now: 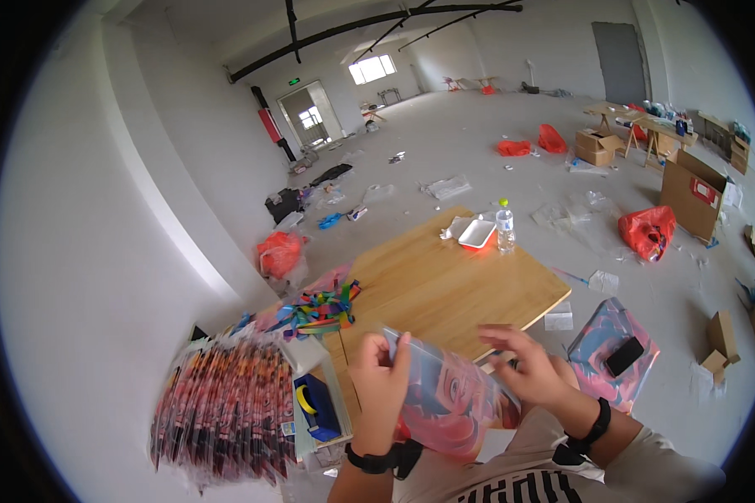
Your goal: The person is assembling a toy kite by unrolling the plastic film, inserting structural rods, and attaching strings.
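My left hand (381, 377) pinches the upper left corner of a pink and blue printed sheet in clear plastic (451, 394), which lies tilted across my lap. My right hand (524, 360) hovers by the sheet's right side, its fingers stretched out and apart. Left of my left wrist stands a blue tape dispenser (317, 419) with a yellow roll. To my right, a black phone (624, 357) rests on a similar pink and blue printed packet (596, 335).
A wooden table (445, 277) stands ahead, bearing a water bottle (505, 228), a white tray (477, 234) and colourful ribbons (323, 310). Many plastic-wrapped printed packets (222, 407) stand in a row at left. Cardboard boxes (688, 193) and red bags (648, 232) lie on the floor.
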Available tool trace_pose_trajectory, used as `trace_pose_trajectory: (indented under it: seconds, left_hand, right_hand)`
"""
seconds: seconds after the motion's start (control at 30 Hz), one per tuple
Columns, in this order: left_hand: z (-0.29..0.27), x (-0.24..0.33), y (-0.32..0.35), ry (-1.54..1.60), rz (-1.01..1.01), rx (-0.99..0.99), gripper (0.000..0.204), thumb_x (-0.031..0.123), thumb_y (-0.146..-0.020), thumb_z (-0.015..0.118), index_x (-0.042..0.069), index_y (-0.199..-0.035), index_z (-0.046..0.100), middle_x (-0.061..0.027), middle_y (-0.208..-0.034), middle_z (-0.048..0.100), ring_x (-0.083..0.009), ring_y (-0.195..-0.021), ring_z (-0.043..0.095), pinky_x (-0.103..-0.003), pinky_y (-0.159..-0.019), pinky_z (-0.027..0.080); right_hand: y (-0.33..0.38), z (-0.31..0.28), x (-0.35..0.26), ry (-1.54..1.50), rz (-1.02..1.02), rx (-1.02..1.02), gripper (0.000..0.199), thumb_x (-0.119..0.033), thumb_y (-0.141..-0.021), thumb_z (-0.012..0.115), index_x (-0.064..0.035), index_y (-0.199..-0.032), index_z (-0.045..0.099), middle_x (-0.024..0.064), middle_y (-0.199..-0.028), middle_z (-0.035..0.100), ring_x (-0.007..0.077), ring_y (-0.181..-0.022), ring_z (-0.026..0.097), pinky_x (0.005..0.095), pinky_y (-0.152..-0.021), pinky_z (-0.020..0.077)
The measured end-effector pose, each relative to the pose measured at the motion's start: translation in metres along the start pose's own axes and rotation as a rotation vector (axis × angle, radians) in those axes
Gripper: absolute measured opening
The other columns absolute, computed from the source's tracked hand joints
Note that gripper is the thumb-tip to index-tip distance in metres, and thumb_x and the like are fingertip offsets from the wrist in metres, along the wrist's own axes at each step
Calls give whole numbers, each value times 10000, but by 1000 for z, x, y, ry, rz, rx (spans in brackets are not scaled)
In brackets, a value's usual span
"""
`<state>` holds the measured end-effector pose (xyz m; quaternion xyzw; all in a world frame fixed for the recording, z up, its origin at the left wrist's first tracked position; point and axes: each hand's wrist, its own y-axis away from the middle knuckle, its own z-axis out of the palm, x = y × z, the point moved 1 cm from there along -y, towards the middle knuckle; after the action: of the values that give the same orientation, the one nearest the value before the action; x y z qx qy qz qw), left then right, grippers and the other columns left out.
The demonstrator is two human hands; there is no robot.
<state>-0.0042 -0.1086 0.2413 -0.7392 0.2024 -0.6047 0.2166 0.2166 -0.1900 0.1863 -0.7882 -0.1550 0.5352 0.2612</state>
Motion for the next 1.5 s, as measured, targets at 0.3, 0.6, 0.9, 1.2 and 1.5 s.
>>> trace_pose_trajectory:
  seconds: [0.3, 0.6, 0.9, 1.2, 1.5]
  left_hand:
    - [33, 18, 27, -33, 518, -312, 155, 113, -942, 651, 14, -1058, 621, -123, -976, 651, -166, -832, 647, -291, -744, 519]
    - [15, 50, 18, 54, 175, -266, 238, -27, -818, 735, 7, -1009, 596, -42, -915, 561, -113, -835, 516, -240, -760, 420]
    - [4, 47, 20, -11, 302, -197, 65, 7, -831, 729, 12, -845, 666, -80, -869, 633, -170, -732, 604, -277, -665, 471]
    - [-9, 39, 20, 395, 87, -295, 432, 278, -1019, 476, -65, -839, 668, -116, -855, 611, -174, -822, 566, -305, -738, 429]
    - [-32, 50, -6, 193, -290, -586, 169, 71, -940, 654, -78, -878, 704, -53, -812, 625, -81, -724, 565, -217, -650, 436]
  right_hand:
    - [-25, 21, -63, -294, 83, -16, 443, -134, -933, 671, 16, -1329, 540, 122, -1141, 669, 159, -1034, 636, 305, -908, 496]
    - [-29, 8, -59, -261, 77, -33, 138, -97, -966, 633, 6, -1052, 667, 29, -846, 695, 45, -715, 599, 230, -630, 501]
    - [-28, 9, -74, -135, 87, -102, 127, -137, -899, 707, -14, -906, 674, 61, -743, 681, 89, -616, 599, 260, -569, 480]
    - [-27, 11, -68, -93, 43, -157, 129, -128, -863, 737, -16, -899, 684, 65, -755, 689, 107, -649, 625, 259, -618, 492]
    - [-28, 12, -64, -149, 103, -223, 145, -152, -864, 719, -16, -894, 678, 112, -686, 647, 182, -578, 597, 313, -573, 472]
